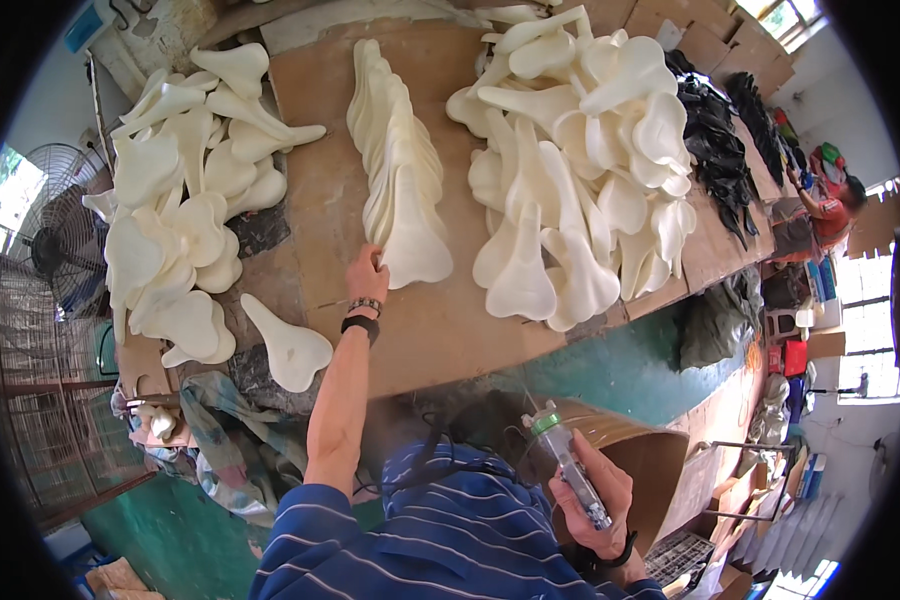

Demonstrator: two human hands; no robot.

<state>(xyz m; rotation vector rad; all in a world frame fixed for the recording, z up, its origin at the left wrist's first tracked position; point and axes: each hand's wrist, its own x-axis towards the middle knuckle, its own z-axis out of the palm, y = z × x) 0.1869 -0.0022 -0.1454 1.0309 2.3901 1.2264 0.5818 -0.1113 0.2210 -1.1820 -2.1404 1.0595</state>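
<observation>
L hand (367,270): fingers curled at L edge of front pc (416,250), overlapped row (395,165) of cream saddle-shaped pcs, mid cardboard-topped table (480,355); gripping or touching, can't tell. R hand (605,490): closed round clear tube-like tool (573,465) w/ green end, off table. L heap (175,210) & R heap (590,160), similar pcs, flank row. Single pc (292,350) near L forearm (338,410).

From just above the person's striped shirt (460,530) at six o'clock, the head view looks down and forward across the cardboard-covered table (465,335) toward twelve, close over the right hand (595,495) at five, its wide field reaching a distant co-worker (832,215) at three.
</observation>
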